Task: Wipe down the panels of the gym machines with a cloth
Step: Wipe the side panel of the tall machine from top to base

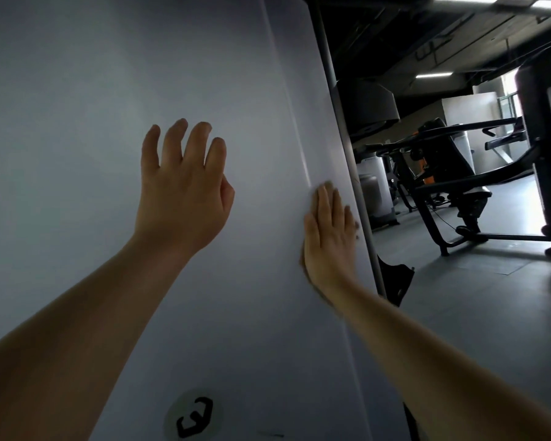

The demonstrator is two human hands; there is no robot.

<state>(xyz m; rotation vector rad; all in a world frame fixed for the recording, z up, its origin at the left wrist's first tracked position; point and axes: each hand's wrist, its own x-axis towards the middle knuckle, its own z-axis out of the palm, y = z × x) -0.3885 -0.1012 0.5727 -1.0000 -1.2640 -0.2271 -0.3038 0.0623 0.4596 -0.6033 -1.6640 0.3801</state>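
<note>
1. Two bare hands reach up to a pale grey machine panel (115, 90) that fills the near view.
2. Right hand (330, 237) lies flat, fingers straight and together, pressing a pale cloth (312, 198) against the panel; only the cloth's edges show, past the fingertips and along the thumb side, the rest hidden beneath the palm.
3. Left hand (183, 186) is spread wide and holds nothing, well to the left of the cloth, fingers slightly bent; whether the fingertips touch the panel I cannot tell.
4. Below both hands, a round black logo (193, 415) marks the panel.
5. Right of the pressing hand, beyond the panel's edge, black gym machines (452, 173) stand on a grey floor (477, 313).
</note>
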